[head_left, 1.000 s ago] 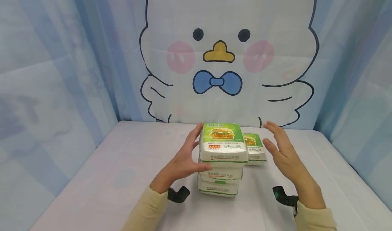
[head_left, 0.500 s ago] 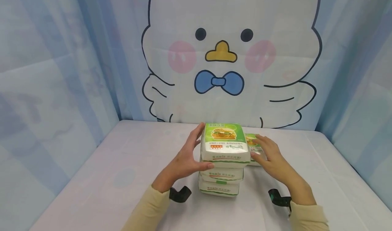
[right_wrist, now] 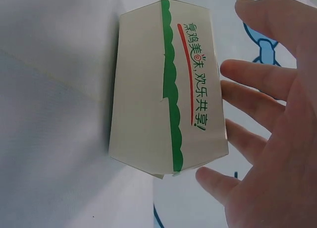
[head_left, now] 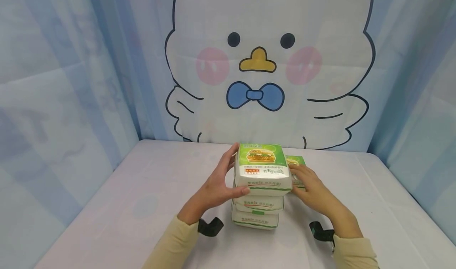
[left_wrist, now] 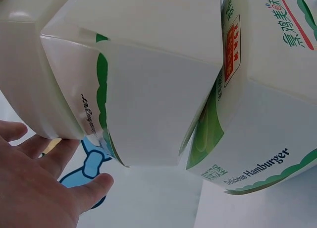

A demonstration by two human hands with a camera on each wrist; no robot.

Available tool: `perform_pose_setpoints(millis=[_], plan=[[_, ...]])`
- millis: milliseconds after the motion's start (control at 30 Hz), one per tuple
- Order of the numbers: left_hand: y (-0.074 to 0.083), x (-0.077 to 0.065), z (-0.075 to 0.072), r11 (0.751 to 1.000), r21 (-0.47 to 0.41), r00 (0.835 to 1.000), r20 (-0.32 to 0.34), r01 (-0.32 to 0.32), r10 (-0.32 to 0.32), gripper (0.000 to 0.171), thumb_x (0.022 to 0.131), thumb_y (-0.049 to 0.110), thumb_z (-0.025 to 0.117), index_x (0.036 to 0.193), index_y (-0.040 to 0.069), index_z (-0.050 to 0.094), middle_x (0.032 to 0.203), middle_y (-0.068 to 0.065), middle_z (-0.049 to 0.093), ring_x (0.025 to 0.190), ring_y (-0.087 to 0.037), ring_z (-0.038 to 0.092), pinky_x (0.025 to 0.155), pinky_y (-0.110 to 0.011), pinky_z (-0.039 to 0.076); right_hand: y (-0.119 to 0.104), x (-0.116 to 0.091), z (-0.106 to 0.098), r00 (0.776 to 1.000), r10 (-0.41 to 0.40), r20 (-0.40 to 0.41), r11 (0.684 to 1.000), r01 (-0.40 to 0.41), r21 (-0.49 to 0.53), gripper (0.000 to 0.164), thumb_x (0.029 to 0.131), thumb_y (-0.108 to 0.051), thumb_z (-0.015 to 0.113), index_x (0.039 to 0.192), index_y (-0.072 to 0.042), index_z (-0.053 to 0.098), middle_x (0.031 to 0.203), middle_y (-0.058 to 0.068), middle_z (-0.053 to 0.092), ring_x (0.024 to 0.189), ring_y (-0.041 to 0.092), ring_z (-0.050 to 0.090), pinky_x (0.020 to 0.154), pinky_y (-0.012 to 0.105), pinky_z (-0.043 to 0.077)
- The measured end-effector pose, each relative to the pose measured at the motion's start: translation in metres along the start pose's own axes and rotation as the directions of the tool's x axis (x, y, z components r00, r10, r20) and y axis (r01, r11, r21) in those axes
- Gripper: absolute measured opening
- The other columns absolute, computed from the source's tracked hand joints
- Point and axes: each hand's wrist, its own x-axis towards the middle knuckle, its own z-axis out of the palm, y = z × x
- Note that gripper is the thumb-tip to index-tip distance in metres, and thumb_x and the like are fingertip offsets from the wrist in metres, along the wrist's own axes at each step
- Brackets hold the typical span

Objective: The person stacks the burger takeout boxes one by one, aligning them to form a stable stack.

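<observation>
Three white-and-green paper hamburger boxes stand in a stack on the table; the top box [head_left: 265, 166] carries a burger picture, above the middle box [head_left: 258, 202] and the bottom box [head_left: 254, 220]. My left hand [head_left: 215, 187] lies against the left side of the top box, fingers along it and thumb before its front, not curled round it in the left wrist view. Behind the stack at right is a single hamburger box [right_wrist: 198, 89], partly hidden in the head view. My right hand [head_left: 313, 187] reaches over it, fingers spread, beside the stack; whether they touch is unclear.
A pale cloth covers the table [head_left: 149, 229]. At the back hangs a curtain [head_left: 260, 122] printed with a cartoon duck, and blue-striped cloth [head_left: 64, 102] closes off the sides. Black wrist cameras sit under both wrists.
My right hand has moved left from beyond the single box to over it, close to the stack's right side. The left hand and the stacked boxes stay nearly as they were.
</observation>
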Motion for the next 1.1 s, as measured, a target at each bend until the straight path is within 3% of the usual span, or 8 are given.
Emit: perform_pose_setpoints(millis=[167,500,633,767,933,1100], plan=[[0.001,0.000,0.000,1.000,0.018,1.000,-0.001,-0.001,0.001,0.104,0.082,0.042,0.076,0.159,0.034,0.007,0.165,0.013,0.011,0.152,-0.017,0.023,0.120,-0.059,0.022,0.000,0.000,0.000,1.000,0.010,0.008,1.000,-0.009,-0.017,0.057,0.097,-0.026,0.063,0.146,-0.003,0.045,0.155,0.018,0.037,0.146,0.046,0.021,0.112,0.072,0.023],[0.002,0.000,-0.001,0.999,0.040,1.000,0.003,-0.022,0.022,0.102,0.083,0.037,0.076,0.159,0.030,0.009,0.164,0.010,0.015,0.151,-0.020,0.025,0.120,-0.058,0.024,-0.009,-0.007,-0.014,0.999,0.018,0.044,0.997,-0.015,-0.075,0.051,0.095,-0.028,0.065,0.139,-0.005,0.053,0.150,0.021,0.042,0.139,0.047,0.030,0.106,0.072,0.032],[0.003,0.000,-0.001,0.999,0.041,1.000,0.003,-0.016,0.016,0.102,0.083,0.033,0.077,0.160,0.028,0.010,0.163,0.010,0.016,0.151,-0.019,0.026,0.120,-0.058,0.024,-0.010,-0.009,-0.018,1.000,0.000,0.003,0.996,0.001,-0.093,0.047,0.094,-0.027,0.066,0.135,-0.004,0.057,0.142,0.021,0.049,0.135,0.046,0.033,0.105,0.071,0.033],[0.003,-0.001,-0.001,0.999,0.052,1.000,0.002,-0.012,0.012,0.102,0.083,0.031,0.077,0.160,0.027,0.010,0.163,0.011,0.016,0.150,-0.019,0.027,0.119,-0.059,0.024,-0.007,-0.007,-0.016,0.999,-0.004,-0.041,0.994,-0.001,-0.112,0.052,0.092,-0.024,0.069,0.136,-0.003,0.054,0.146,0.021,0.045,0.138,0.047,0.028,0.107,0.073,0.028],[0.002,0.000,0.000,0.998,0.064,1.000,0.001,-0.018,0.018,0.102,0.083,0.030,0.077,0.160,0.028,0.010,0.163,0.009,0.017,0.150,-0.020,0.028,0.119,-0.060,0.025,-0.001,-0.007,-0.011,0.998,0.057,0.001,0.991,-0.056,-0.123,0.064,0.089,-0.026,0.071,0.144,-0.004,0.046,0.155,0.022,0.033,0.142,0.050,0.021,0.107,0.076,0.024],[0.004,0.000,0.000,0.998,0.058,1.000,0.003,-0.009,0.009,0.102,0.082,0.030,0.078,0.159,0.030,0.011,0.163,0.010,0.017,0.150,-0.019,0.028,0.119,-0.060,0.024,0.001,-0.008,-0.012,0.997,0.080,0.018,0.988,-0.077,-0.135,0.068,0.088,-0.029,0.073,0.145,-0.004,0.045,0.152,0.022,0.035,0.138,0.051,0.024,0.104,0.076,0.028]])
